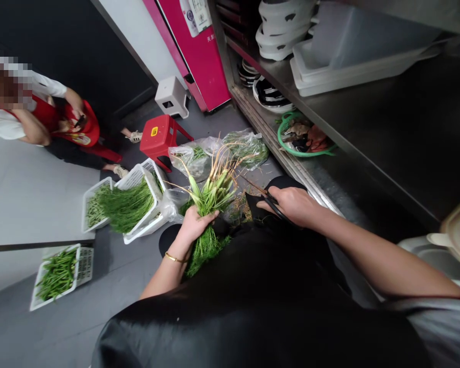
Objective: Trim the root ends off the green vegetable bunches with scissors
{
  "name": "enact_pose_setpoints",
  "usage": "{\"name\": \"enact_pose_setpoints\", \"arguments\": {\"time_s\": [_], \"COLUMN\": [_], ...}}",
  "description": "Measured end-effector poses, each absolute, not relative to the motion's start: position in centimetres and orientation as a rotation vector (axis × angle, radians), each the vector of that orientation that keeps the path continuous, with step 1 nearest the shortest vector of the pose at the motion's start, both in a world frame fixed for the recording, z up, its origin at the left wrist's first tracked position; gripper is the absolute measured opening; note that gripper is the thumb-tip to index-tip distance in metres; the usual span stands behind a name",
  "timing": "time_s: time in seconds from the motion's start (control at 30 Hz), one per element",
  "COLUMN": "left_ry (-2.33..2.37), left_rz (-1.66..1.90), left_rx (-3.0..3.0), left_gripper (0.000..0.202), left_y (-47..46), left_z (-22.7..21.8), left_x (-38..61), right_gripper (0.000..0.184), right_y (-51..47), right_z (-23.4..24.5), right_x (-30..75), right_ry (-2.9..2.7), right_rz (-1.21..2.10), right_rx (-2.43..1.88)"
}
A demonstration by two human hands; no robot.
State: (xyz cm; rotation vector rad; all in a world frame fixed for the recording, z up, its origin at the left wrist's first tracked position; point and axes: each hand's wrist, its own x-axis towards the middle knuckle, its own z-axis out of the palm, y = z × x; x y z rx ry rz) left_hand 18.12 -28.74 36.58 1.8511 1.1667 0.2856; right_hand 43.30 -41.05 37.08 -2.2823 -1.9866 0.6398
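Note:
My left hand [194, 224] is wrapped round a bunch of fennel greens [213, 191]. Its pale stem ends and long brown roots point up and away from me, while the feathery leaves hang below my fist. In my right hand [291, 202] is a pair of scissors [273, 200] with black handles. The blades reach toward the roots on the right side of the bunch; whether they touch a root I cannot tell. Cut root scraps [242, 204] lie on the floor beneath, partly hidden by the bunch.
White baskets of greens [138, 230] stand to the left, with a basket of green peppers [57, 273] nearer. Plastic bags of greens [247, 148] lie ahead, beside a red stool [159, 135]. A metal shelf [368, 133] runs along the right. A person [53, 102] sits at the left.

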Motion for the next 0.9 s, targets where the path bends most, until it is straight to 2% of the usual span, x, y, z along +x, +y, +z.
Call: {"name": "enact_pose_setpoints", "arguments": {"time_s": [0.17, 0.27, 0.4, 0.6, 0.9], "left_ry": [1.220, 1.323, 1.397, 1.498, 1.508], "left_rz": [0.270, 0.146, -0.029, -0.369, -0.563], "left_rx": [1.960, 2.135, 2.277, 2.419, 2.569], "left_gripper": [0.023, 0.020, 0.018, 0.025, 0.036], "left_y": [-28.0, -27.7, -27.9, -28.4, -28.4], "left_z": [36.1, 35.9, 35.8, 36.1, 36.3], "left_x": [18.1, 18.2, 18.5, 18.4, 18.1], "right_gripper": [0.047, 0.054, 0.064, 0.064, 0.065], "right_y": [-42.4, -42.9, -42.7, -42.1, -42.2], "right_z": [38.3, 38.8, 38.4, 38.7, 39.1], "right_x": [42.6, 41.3, 40.1, 40.4, 40.7], "right_ry": [-2.095, -2.285, -2.356, -2.378, -2.469], "right_rz": [0.618, 0.557, 0.449, 0.550, 0.554], "right_rx": [-2.208, -2.049, -2.045, -2.087, -2.107]}}
